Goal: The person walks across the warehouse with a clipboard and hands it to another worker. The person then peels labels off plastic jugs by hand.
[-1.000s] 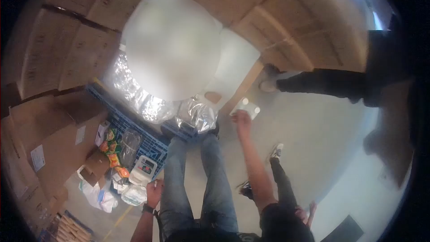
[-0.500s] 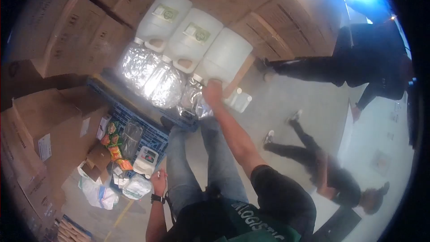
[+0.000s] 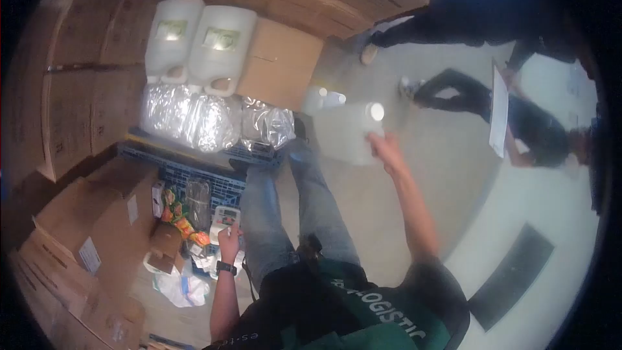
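My right hand point(image 3: 387, 150) grips a translucent white plastic jug point(image 3: 340, 133) with a white cap, held out over the floor right of my legs. My left hand point(image 3: 229, 244), below a dark wristwatch point(image 3: 226, 267), is closed around something small and pale that I cannot make out. It is near a white device with a small display point(image 3: 225, 216). Two more jugs, a left one point(image 3: 173, 42) and a right one point(image 3: 222, 45), lie side by side against the boxes, their labels showing. Beside them is a bare cardboard box top point(image 3: 285, 58).
Shiny plastic-wrapped packs point(image 3: 194, 116) sit on a blue pallet point(image 3: 175, 162). Cardboard boxes point(image 3: 78, 104) are stacked left and behind. Smaller white-capped containers point(image 3: 315, 98) stand on the floor. Colourful packets point(image 3: 178, 217) and a white bag point(image 3: 181, 288) lie at lower left. Two people point(image 3: 453, 97) are at right.
My right hand has lifted the rightmost jug off the stack and swung it right, uncovering the cardboard beneath. My left hand has risen slightly towards the device. The view has shifted.
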Available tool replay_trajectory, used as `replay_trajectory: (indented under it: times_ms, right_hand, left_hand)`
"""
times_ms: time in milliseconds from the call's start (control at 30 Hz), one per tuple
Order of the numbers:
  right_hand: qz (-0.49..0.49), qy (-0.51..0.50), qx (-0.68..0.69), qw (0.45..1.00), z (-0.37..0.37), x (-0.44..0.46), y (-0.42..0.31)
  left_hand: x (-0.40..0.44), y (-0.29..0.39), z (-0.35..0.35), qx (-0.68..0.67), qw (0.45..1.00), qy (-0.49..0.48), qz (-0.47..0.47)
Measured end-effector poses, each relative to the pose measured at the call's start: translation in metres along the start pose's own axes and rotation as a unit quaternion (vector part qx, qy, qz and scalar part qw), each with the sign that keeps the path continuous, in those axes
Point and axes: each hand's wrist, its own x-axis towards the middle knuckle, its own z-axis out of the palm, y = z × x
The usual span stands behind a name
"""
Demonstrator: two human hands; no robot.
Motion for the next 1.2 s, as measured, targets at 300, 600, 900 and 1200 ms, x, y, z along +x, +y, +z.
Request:
replay_trajectory:
  times_ms: [300,600,900,1200]
  right_hand:
    - [0.139,0.104,-0.004,0.985,-0.022,0.189,0.235]
    - [0.139,0.043,0.033,0.989,0.011,0.418,0.419]
    - [-0.115,-0.065,-0.362,0.923,-0.001,0.453,0.447]
    - [-0.224,0.035,-0.175,0.958,0.062,0.249,0.144]
  left_hand:
    - [0.011,0.005,0.001,-0.072,0.981,0.012,-0.181]
    - [0.030,-0.016,0.075,0.029,0.982,0.005,-0.184]
    - [0.063,0.020,0.112,-0.151,0.976,0.130,-0.092]
    - [0.158,0.164,0.042,-0.143,0.970,0.134,0.142]
